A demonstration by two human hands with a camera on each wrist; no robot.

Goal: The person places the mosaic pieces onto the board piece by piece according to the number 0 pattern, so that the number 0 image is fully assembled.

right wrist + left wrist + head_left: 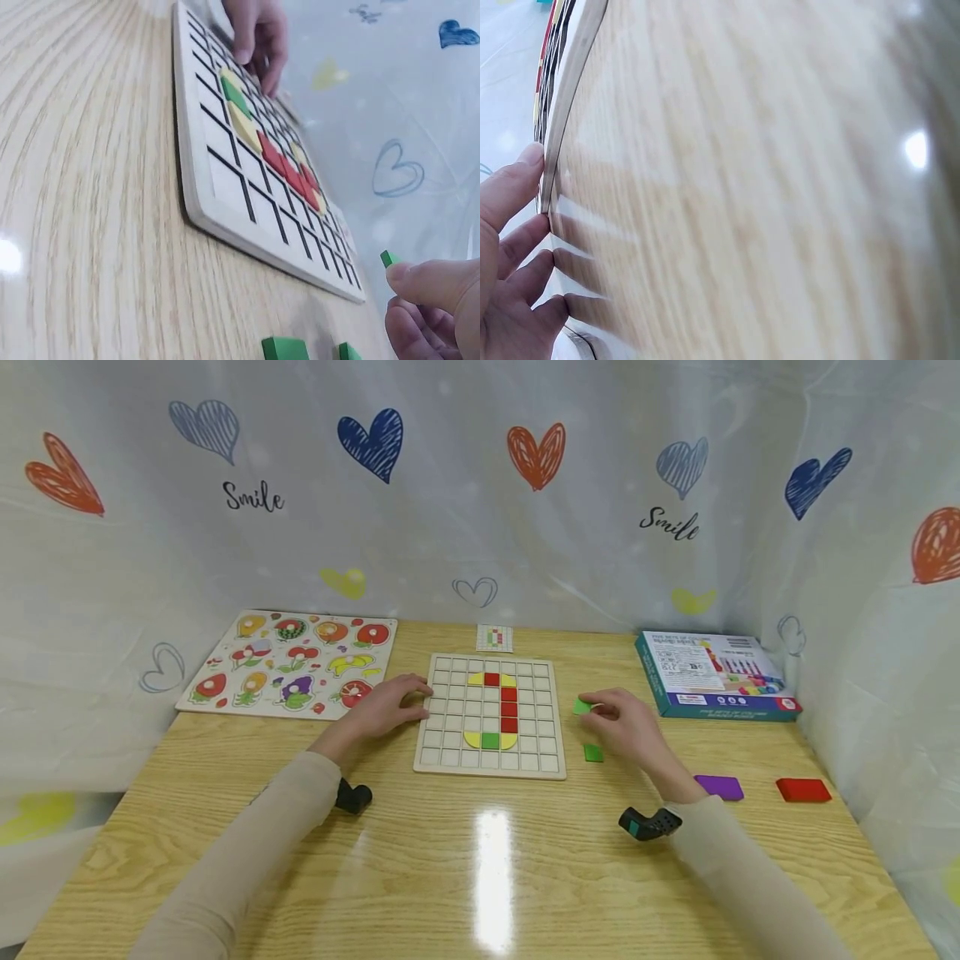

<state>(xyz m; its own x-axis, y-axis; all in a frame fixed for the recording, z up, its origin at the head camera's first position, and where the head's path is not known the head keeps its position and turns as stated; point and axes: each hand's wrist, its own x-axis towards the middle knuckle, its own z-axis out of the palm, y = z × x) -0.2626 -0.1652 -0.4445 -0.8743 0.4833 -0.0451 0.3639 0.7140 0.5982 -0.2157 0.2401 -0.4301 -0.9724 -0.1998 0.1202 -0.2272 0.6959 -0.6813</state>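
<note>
A square wooden grid board (551, 762) lies mid-table, with red, yellow and green tiles forming a hooked shape in its cells. My left hand (387, 706) is at the board's left side, thumb and fingertips touching the edge; the left wrist view shows the fingers (526, 247) lightly bent there. To the right of the board, my right hand (622, 722) pinches a small green tile (388, 259) between thumb and fingers. Below that hand, a loose green square tile (593, 752) lies on the table, and the right wrist view shows another green tile (347, 351) close by.
Behind the board stands a small pattern card (494, 638). A fruit puzzle board (225, 664) lies at the back left, a boxed set (720, 677) at the back right. Purple block (720, 787) and red block (803, 790) lie to the right. A heart-printed curtain (450, 527) surrounds the table.
</note>
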